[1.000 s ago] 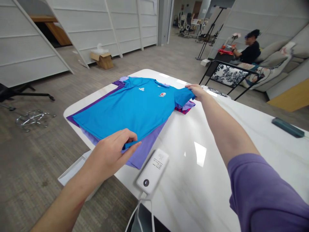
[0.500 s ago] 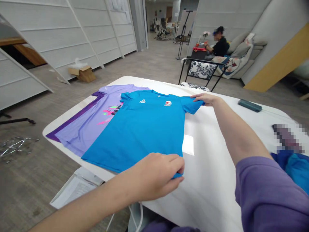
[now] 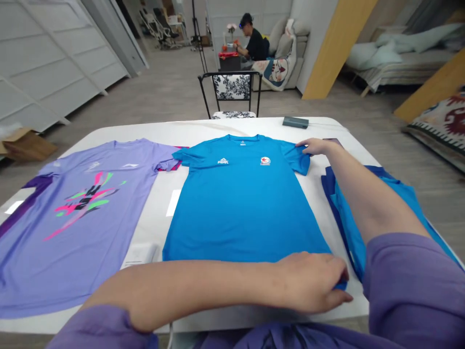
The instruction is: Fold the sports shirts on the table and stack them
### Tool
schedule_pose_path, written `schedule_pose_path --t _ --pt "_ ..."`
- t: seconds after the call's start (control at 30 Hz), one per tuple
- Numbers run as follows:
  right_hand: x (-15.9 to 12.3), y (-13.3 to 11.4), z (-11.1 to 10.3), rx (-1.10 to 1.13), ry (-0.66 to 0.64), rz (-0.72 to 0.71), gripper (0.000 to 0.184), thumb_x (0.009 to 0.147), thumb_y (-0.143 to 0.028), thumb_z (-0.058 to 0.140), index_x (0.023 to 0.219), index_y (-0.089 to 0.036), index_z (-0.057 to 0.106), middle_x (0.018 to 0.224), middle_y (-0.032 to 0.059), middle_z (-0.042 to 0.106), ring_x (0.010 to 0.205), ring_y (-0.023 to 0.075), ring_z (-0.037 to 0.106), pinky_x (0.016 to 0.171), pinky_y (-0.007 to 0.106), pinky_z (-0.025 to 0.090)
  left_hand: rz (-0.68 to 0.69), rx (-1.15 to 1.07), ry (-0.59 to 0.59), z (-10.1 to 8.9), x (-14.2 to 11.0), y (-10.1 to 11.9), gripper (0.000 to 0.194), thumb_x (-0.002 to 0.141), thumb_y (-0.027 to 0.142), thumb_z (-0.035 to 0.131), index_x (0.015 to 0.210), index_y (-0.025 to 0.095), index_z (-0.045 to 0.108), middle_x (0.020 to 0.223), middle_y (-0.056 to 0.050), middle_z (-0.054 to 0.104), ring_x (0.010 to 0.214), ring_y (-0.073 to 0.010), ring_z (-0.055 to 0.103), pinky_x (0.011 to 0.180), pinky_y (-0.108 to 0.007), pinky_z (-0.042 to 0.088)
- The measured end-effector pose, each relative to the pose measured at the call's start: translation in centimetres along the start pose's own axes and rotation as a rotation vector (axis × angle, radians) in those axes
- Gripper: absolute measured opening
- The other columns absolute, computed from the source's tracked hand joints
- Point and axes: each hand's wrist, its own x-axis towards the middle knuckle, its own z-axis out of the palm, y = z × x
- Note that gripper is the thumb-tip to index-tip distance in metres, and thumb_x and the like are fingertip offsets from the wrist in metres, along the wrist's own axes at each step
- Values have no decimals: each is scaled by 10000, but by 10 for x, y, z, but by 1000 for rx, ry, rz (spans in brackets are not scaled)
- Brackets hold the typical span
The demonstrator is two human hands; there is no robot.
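A bright blue t-shirt (image 3: 243,203) lies flat, front up, in the middle of the white table (image 3: 232,127). My left hand (image 3: 312,281) reaches across and pinches its bottom right hem corner near the table's front edge. My right hand (image 3: 317,145) grips the end of the shirt's right sleeve at the far side. A lilac t-shirt (image 3: 83,203) with a pink and green print lies spread to the left. More blue cloth (image 3: 348,218) lies folded under my right forearm.
A dark flat case (image 3: 295,122) rests at the table's far edge. A white power bank (image 3: 140,254) sits between the two shirts. A black-framed chair (image 3: 232,87) stands behind the table, and a seated person (image 3: 254,43) is farther back by a sofa.
The blue shirt was dragged off the lilac shirt to the right and now lies by itself at the table's centre. Both hands kept their hold. My view swung right.
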Motion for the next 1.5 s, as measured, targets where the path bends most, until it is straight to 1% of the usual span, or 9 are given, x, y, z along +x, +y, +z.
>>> schedule_pose_path --t 0.1,0.23,0.37,0.5,0.7,0.93,1.1,1.33,1.5 --pt "-24 16 -4 -248 239 -86 668 974 -412 739 1603 -194 693 1679 179 613 1494 446 593 1257 679 475 26 119 39 -9 -2 4 401 1149 510 583 1432 228 621 1529 -141 680 1180 -279 778 852 -410 620" --pt "-113 -8 20 -320 369 -345 652 1083 -487 600 1674 -214 611 1740 174 555 1575 462 538 1280 721 444 -225 407 24 -34 -79 -33 134 1105 336 683 1196 240 698 1239 -93 769 1093 -290 774 830 -397 576" --pt "-258 -49 93 -239 210 -651 734 1161 -583 487 1802 -229 433 1790 145 506 1601 397 550 1287 608 515 -570 453 43 -21 -189 -89 162 1054 355 753 1147 252 668 1193 -62 762 950 -261 764 758 -359 506" --pt "-366 -65 176 -175 97 -634 806 1187 -608 435 1887 -308 173 1897 76 308 1691 375 446 1355 624 447 -697 406 113 23 -256 -118 322 1067 535 695 1170 236 634 1207 -88 686 796 -228 675 720 -371 460" --pt "-411 -40 241 -192 116 -490 899 1180 -645 436 1891 -315 -5 1934 53 156 1793 364 184 1458 678 185 -578 228 146 57 -270 -123 424 1020 637 687 1137 232 643 1173 -100 641 897 -257 643 799 -392 483" --pt "-439 -34 222 -117 46 -457 1014 1091 -715 581 1887 -396 42 1920 24 203 1780 389 213 1459 707 199 -491 -140 101 65 -288 -84 401 1071 620 622 1179 245 714 1163 -77 746 979 -242 702 872 -368 553" --pt "-397 -75 178 -9 146 -492 950 1086 -719 581 1881 -430 148 1888 19 319 1733 403 355 1407 685 397 -455 -65 295 -14 -291 -95 443 1105 632 603 1305 261 739 1267 -67 793 1096 -238 746 949 -357 581" --pt "-195 -184 141 141 140 -552 739 1142 -765 400 1740 -352 534 1739 73 577 1610 395 552 1332 618 491 -855 263 911 -193 -267 -256 371 1124 444 563 1270 130 699 1234 -147 793 1033 -239 711 951 -354 540" --pt "-18 -278 165 104 123 -590 778 1180 -700 308 1731 -205 549 1788 133 512 1676 356 471 1408 566 366 -809 324 936 -208 -252 -320 386 1102 443 624 1307 125 699 1361 -183 734 1231 -283 659 1134 -415 505"
